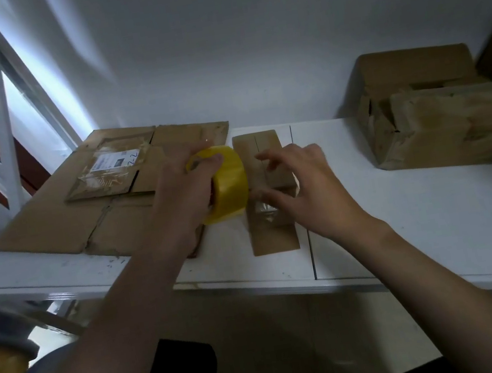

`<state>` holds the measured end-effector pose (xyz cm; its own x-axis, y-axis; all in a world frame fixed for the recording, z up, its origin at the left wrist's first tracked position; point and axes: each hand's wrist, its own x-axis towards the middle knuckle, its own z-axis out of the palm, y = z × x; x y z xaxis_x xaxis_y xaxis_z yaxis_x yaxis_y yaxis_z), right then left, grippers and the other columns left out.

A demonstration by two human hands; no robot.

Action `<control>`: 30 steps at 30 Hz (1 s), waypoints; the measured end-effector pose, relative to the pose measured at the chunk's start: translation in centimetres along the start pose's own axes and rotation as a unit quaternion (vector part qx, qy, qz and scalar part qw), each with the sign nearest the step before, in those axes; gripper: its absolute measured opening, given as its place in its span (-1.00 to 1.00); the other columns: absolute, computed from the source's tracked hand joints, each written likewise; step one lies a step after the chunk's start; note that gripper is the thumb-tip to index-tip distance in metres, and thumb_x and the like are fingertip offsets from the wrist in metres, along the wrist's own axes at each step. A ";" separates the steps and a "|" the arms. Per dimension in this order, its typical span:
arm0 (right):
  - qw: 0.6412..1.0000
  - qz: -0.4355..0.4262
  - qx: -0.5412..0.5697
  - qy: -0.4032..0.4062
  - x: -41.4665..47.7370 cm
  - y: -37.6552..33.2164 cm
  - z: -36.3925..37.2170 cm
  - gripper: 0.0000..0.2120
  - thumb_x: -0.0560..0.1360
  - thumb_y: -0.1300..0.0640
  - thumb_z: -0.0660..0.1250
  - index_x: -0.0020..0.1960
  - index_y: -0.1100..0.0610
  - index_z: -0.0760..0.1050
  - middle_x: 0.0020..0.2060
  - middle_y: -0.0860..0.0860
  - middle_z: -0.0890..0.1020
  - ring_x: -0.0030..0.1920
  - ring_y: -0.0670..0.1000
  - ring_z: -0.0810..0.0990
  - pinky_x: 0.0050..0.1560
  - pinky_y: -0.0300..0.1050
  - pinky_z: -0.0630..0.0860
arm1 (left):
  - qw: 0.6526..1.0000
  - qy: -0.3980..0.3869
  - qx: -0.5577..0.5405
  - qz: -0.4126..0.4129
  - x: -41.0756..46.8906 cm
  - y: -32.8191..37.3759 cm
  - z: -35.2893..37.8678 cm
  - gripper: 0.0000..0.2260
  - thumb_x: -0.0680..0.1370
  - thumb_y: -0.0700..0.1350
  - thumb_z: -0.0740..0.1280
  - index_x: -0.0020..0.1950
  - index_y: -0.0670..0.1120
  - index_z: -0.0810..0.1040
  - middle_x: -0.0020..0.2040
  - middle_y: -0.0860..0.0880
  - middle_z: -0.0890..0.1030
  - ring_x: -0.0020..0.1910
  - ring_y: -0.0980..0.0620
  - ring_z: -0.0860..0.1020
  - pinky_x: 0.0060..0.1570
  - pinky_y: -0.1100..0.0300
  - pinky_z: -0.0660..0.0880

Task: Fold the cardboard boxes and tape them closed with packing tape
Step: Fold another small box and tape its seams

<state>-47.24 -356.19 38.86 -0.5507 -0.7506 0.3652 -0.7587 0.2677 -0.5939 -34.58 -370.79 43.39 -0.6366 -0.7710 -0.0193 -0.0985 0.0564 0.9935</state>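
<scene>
A small narrow cardboard box lies on the white table in the middle. My left hand grips a yellow roll of packing tape just left of the box. A short strip of clear tape runs from the roll onto the box top. My right hand hovers over the box with fingers spread, thumb at the tape strip and fingertips near the box's centre seam.
Flattened cardboard sheets with a shipping label are stacked at the table's left. Taped-up boxes sit at the back right against the wall. A window frame rises at the left. The table's front edge runs close to my body.
</scene>
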 end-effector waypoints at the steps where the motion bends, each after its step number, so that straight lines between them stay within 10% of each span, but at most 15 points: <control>1: 0.999 0.000 0.053 -0.008 -0.3 -1.1 -0.3 -0.33 0.34 -0.48 0.27 0.37 -0.23 0.35 0.11 -0.24 0.50 0.13 -0.17 0.40 0.08 -0.17 0.48 | 1.000 -0.021 -0.008 0.007 -0.6 0.7 0.2 -0.79 0.54 0.06 0.39 0.14 0.29 0.63 0.29 0.01 0.56 0.22 -0.09 0.58 0.18 -0.14 0.59; 5: 0.985 0.022 0.173 0.021 -1.5 -2.8 -1.0 -0.29 0.35 -0.15 0.59 0.29 -0.24 0.19 0.00 -0.28 0.52 0.01 -0.26 0.55 -0.13 -0.29 0.57 | 0.994 -0.095 -0.052 0.018 -2.2 1.9 1.5 -0.77 0.64 -0.11 0.33 0.26 0.11 0.64 0.21 -0.07 0.65 0.12 -0.07 0.68 -0.05 0.09 0.65; 14: 0.995 -0.054 0.077 0.015 -3.0 0.1 -5.4 -0.39 0.44 0.06 0.55 0.43 -0.07 0.42 0.20 -0.18 0.54 0.15 -0.21 0.48 0.06 -0.28 0.45 | 0.998 -0.018 0.042 0.041 -1.9 0.1 4.0 -0.75 0.54 0.05 0.46 0.14 -0.02 0.58 0.10 -0.02 0.64 0.11 0.03 0.61 -0.06 0.16 0.51; 30: 0.988 -0.133 -0.027 -0.067 -2.1 7.3 -9.4 -0.57 0.41 -0.18 0.48 0.25 -0.13 0.56 0.10 -0.11 0.54 0.08 -0.10 0.52 -0.04 -0.13 0.53 | 1.000 0.012 0.012 -0.023 0.9 -3.5 2.8 -0.83 0.60 -0.03 0.42 0.14 -0.04 0.69 -0.31 0.13 0.52 -0.24 0.09 0.42 -0.28 0.23 0.36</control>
<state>-54.92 -346.96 40.47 -0.2797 -0.8715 0.4027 -0.8899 0.0779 -0.4495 -36.96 -369.95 39.62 -0.6126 -0.7880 -0.0624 -0.1458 0.0351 0.9887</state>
